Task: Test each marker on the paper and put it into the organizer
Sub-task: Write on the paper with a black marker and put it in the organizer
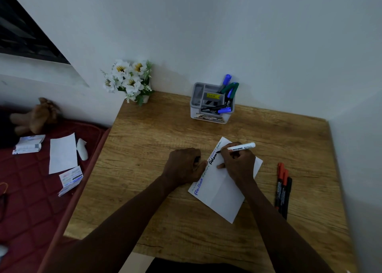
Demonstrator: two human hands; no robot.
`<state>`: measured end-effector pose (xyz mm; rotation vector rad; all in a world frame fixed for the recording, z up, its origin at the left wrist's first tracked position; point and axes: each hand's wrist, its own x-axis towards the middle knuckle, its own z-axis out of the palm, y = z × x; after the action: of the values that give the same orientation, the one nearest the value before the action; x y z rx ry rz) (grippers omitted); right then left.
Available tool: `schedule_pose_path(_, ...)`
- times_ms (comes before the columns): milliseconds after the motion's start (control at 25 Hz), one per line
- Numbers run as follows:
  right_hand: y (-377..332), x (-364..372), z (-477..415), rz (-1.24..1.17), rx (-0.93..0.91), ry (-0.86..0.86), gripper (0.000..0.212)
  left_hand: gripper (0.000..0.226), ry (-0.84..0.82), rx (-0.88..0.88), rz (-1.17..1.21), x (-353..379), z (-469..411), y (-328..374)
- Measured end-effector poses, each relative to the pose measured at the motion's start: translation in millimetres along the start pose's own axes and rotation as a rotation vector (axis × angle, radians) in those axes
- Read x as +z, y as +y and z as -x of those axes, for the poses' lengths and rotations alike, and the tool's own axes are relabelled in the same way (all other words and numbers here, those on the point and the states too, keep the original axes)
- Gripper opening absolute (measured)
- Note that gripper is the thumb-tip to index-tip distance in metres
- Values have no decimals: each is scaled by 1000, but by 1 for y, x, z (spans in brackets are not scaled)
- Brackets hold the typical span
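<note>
A white sheet of paper (223, 194) lies tilted on the wooden desk (144, 169), with blue, green and black words along its left edge. My right hand (239, 163) grips a white whiteboard marker (240, 148), its black tip touching the paper at the end of a black word. My left hand (184, 165) rests curled at the paper's left edge and holds a small dark object, probably the marker's cap. A grey organizer (211, 103) with several blue, green and black markers stands at the back of the desk. Three markers (283, 190) with red and black caps lie to the right of the paper.
A pot of white artificial flowers (130, 82) stands at the desk's back left corner. White walls close the back and right sides. Left of the desk, a red quilted surface (31, 200) carries papers, small cartons and a brown soft toy (37, 115).
</note>
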<state>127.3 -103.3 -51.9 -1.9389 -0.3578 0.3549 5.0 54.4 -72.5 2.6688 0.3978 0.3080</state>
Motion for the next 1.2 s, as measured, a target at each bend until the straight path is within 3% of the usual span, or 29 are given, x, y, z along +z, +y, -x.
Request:
schedule_pose_path(240,3,2,-3,-34,66,9,10,30,-8,1,8,0,0,0)
schedule_pose_path(440,-8,-2,-10,-300,223,45,20,42,-57,-57,54,-6,-4,5)
schedule_pose_path(560,-14,-6,-10,-309,150,-29,21,50,-92,-121,193,-9,-16,11)
schedule_pose_path(640,-16,-7,-10,-353,129,-64,18,44,-123,-159,292,-10,-26,11)
schedule_pose_path(800,-13,-7,-14,-568,268,-78,9,20,-162,-164,461,-13,-37,3)
schedule_pose_path(960,-12,-10,-11,-714,357,-135,32,21,-188,-164,529,-13,-38,2)
schedule_pose_path(1200,-13,-9,-10,-686,377,-170,19,23,-253,-113,530,-17,-40,7)
